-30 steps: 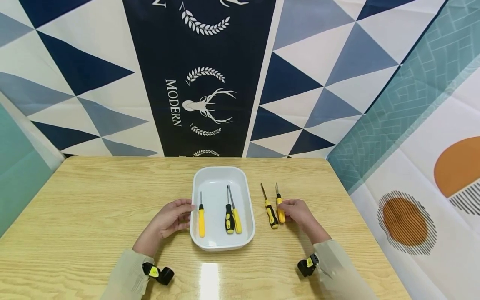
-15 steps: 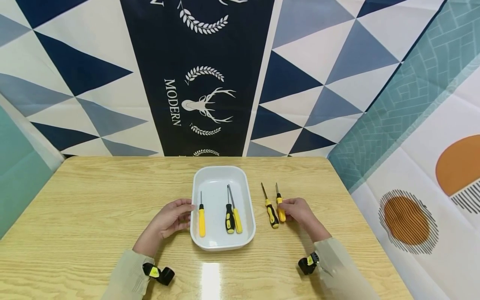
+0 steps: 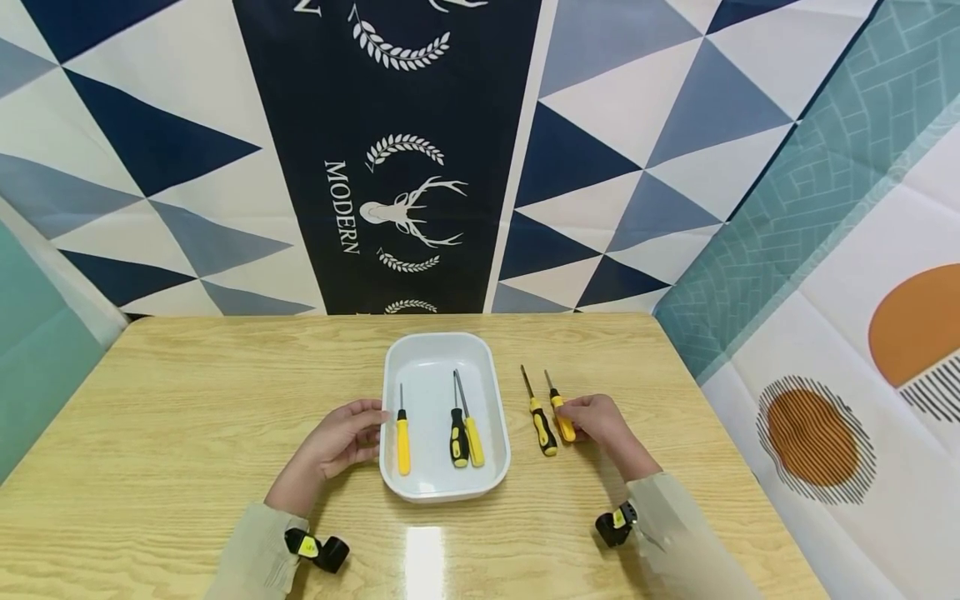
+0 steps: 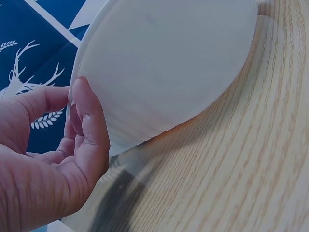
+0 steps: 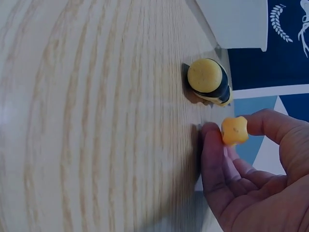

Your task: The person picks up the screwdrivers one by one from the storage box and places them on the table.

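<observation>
A white rectangular tray (image 3: 438,495) stands on the table. My left hand (image 3: 341,442) grips its left rim, thumb on one side and fingers on the other, as the left wrist view shows of the tray wall (image 4: 169,63). Right of the tray, my right hand (image 3: 600,421) pinches a screwdriver by its yellow handle (image 3: 566,428), between thumb and fingertips. In the right wrist view the handle's end (image 5: 235,130) faces the camera. Beside it lies a black and yellow screwdriver (image 3: 543,427), its shaft pointing away from me.
Inside the tray lie a yellow-handled screwdriver (image 3: 403,446) at the left, and a black and yellow screwdriver (image 3: 458,442) against another yellow-handled screwdriver (image 3: 474,442) at the right. A patterned cloth wall (image 3: 405,167) rises behind the wooden table (image 3: 225,375).
The pinched screwdriver has turned slightly, its tip swinging left and its handle end shifting right. My left hand and the tray have stayed in place.
</observation>
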